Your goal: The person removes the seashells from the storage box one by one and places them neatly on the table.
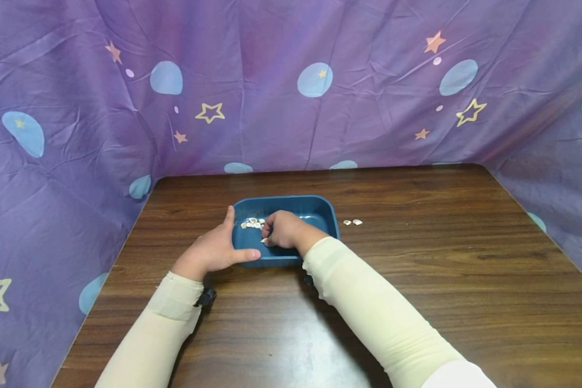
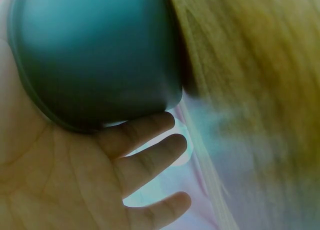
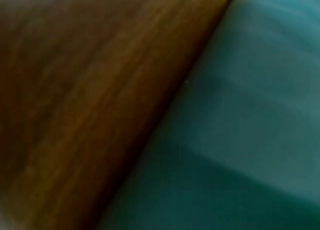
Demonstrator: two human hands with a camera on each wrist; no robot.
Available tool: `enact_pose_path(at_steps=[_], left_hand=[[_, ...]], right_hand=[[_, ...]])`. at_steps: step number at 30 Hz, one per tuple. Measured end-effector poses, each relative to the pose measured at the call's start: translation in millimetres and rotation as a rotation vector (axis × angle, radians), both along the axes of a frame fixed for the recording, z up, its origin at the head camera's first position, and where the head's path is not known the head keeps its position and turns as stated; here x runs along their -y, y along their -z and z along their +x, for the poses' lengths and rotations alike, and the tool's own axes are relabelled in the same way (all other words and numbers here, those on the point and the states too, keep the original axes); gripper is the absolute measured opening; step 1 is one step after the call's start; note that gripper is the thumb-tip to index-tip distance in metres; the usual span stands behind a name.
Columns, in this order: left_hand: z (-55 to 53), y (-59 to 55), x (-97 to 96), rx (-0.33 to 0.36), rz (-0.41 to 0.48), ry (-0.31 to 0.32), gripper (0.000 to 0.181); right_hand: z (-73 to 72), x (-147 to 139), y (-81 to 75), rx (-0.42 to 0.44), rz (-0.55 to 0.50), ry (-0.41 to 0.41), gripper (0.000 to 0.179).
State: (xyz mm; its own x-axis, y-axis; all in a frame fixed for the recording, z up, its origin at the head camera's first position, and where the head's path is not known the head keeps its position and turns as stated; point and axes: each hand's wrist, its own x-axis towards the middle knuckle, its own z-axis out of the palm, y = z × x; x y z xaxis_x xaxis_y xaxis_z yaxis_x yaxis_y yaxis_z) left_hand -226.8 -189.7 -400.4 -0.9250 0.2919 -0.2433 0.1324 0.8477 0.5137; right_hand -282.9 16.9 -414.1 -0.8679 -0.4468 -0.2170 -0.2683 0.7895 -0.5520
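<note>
Right hand (image 1: 285, 229): was down inside the blue tray (image 1: 276, 262); fingers curled, thumb and fingertips pinching one small white shell (image 1: 264, 241)
Shell in grip: sat at the right fingertips, low in the tray, toward its left part; contact with the tray floor could not be told
Left hand (image 1: 213, 247): was set at the tray's left end; thumb straight along the near rim, index finger straight at the far left corner; three more fingers, extended and spread in the left wrist view, lay by the end wall
Shell cluster (image 1: 253, 222): lay in the tray just beyond and left of the right fingertips, between the two hands; count unclear
Loose shells (image 1: 357, 222): two, side by side on the wooden table (image 1: 417, 269), right of the right fingers and outside the tray's right end
Sleeves (image 1: 373, 312): pale, running back from both hands over the table
Backdrop (image 1: 267, 134): purple cloth with stars and blue blobs, well beyond the fingers
Right wrist view: blurred; showed tray wall beside wood grain; finger state not readable there
</note>
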Motion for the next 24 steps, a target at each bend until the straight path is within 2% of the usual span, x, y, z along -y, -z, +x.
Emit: enact_pose_path(at_steps=[24], left_hand=[[-0.4, 1.0, 0.2, 0.000, -0.001, -0.001, 0.135]], right_hand=[[1.6, 0.1, -2.1, 0.029, -0.001, 0.012, 0.009]])
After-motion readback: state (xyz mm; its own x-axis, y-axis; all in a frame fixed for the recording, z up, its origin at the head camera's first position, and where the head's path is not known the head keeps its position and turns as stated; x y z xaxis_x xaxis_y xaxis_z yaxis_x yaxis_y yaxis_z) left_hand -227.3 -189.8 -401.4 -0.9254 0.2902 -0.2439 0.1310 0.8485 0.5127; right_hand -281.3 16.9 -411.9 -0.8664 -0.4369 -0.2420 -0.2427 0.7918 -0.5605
